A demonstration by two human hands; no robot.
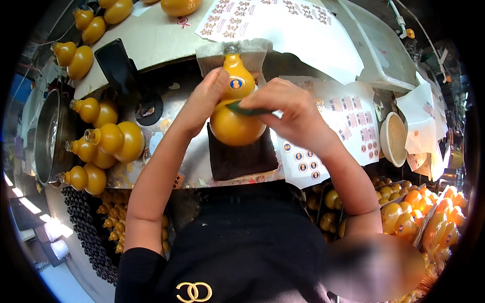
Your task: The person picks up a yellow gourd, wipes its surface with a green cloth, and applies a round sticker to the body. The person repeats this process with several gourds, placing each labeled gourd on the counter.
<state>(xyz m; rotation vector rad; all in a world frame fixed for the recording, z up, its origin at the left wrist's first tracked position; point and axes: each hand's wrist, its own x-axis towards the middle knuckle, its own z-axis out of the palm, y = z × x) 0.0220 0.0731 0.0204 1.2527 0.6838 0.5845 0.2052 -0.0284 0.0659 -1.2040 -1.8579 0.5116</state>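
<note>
A yellow gourd-shaped bottle [236, 129] lies in front of me, its clear glass mouth pointing away. On its smaller, upper bulb sits a round blue and orange sticker [237, 84]. My left hand [206, 101] is closed on the bottle's left side, around the upper bulb and waist. Pinched in my right hand [293, 108] is a flat dark green scraper [248, 109], its tip against the bottle just below the waist. Under the bottle's near end lies a dark cloth [243, 164]; a pale cloth-covered rest [209, 58] is beneath its mouth.
Several more gourd bottles [129, 141] stand at the left, near a phone on a stand [117, 65] and a metal pan [50, 136]. Sticker sheets [348, 101] and an oval bowl [394, 139] are at the right. Crates of gourds [399, 217] sit below the table edge.
</note>
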